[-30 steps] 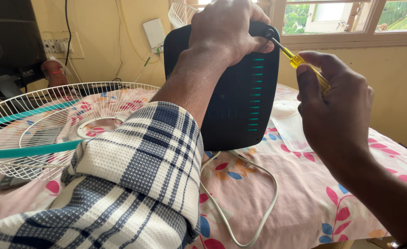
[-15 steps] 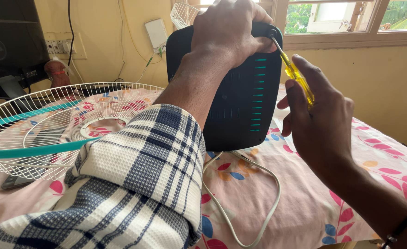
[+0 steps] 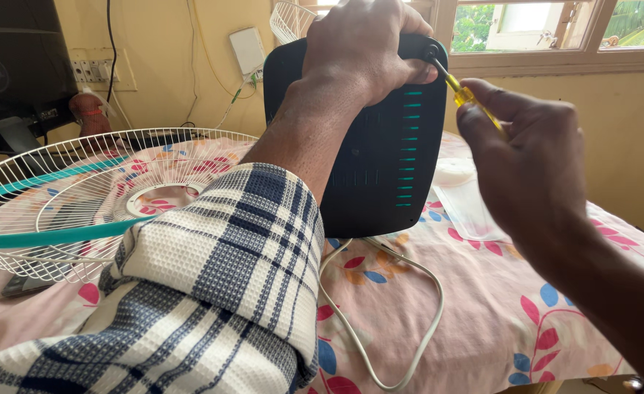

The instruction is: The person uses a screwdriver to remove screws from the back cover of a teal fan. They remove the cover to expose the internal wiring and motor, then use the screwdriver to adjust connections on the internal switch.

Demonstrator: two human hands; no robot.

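Yellow handle on the screwdriver point(image 3: 462, 95) is the first thing that jumps out in the head view. Compared with half a second back, the right hand point(image 3: 530, 171) has dropped a bit and slid away from the fan base point(image 3: 376, 138), so more of the yellow grip shows between the fingers and the tip now. The left hand hasn't budged.

The screwdriver's long axis runs on a slant: tip pointing up and to the left, into the top right corner of the base, handle trailing down to the right into the fist. The right hand is curled shut around that handle, thumb on top.

The left hand point(image 3: 362, 44) is clamped over the top edge of the base, fingers wrapped tight, holding it upright on its edge. The base is a dark panel with a column of teal slots down its right side, and it stands on the pink flowered sheet point(image 3: 482, 306).

A white cord point(image 3: 417, 292) loops out from under it. To the left lies a white wire fan guard point(image 3: 66, 197) with a teal rim, and a plaid sleeve point(image 3: 220, 292) fills the foreground.
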